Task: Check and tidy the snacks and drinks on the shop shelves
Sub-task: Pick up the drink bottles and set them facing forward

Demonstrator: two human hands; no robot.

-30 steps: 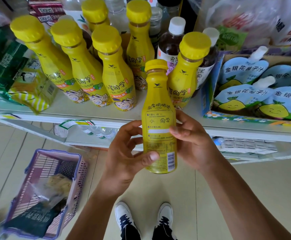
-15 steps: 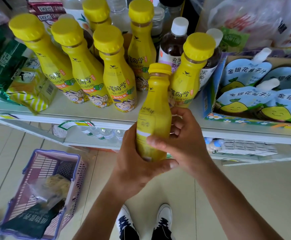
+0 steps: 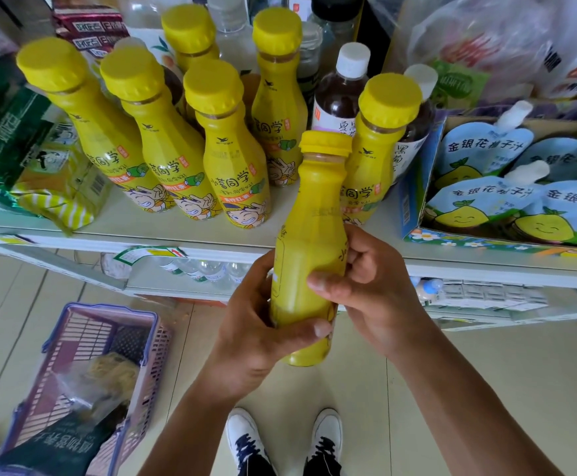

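The yellow tea bottle (image 3: 309, 242) is upright and slightly tilted, just off the front edge of the shelf (image 3: 177, 231) and above the floor (image 3: 486, 389). The left hand (image 3: 256, 324) has its grip wrapped round the lower body, and the right hand (image 3: 373, 286) has its grip curled round the middle. The likely slip is in setting it back. The standing bottles (image 3: 232, 159) are packed close, and the nearest one sits against the pouch carton (image 3: 414, 187). A nudge from the base could topple one into the rest or off the front edge.
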